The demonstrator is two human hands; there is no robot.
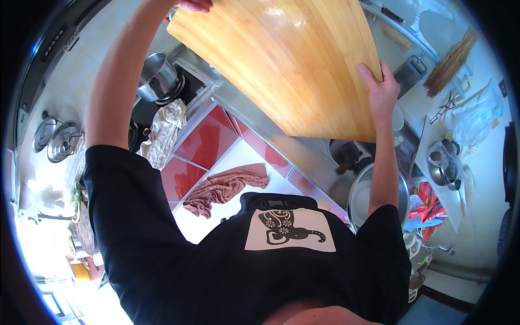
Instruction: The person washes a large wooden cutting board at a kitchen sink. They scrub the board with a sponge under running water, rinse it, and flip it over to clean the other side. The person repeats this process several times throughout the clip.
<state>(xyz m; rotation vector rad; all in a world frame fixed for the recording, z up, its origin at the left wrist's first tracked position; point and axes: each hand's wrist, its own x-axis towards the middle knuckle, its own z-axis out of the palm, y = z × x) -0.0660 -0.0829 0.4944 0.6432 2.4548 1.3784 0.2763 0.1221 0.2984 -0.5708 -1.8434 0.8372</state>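
A large wooden cutting board [276, 69] is held up at a slant over the metal countertop [260, 109], its top end running out of the picture. My left hand [196, 5] is at the board's upper left corner, mostly cut off by the picture's top rim. On the right edge, my right hand [380, 89] grips the board, with the thumb lying on its face and the fingers at its side. Below the board's lower edge, part of the sink area [331, 178] shows, holding a dark object [345, 156] that I cannot make out.
To the left, a steel pot [156, 77] stands on the stove beside a crumpled cloth [164, 130]. A large metal basin [355, 203] lies under my right forearm. Utensils and a straw brush [451, 63] hang on the right wall. A brown cloth [227, 185] lies on the floor.
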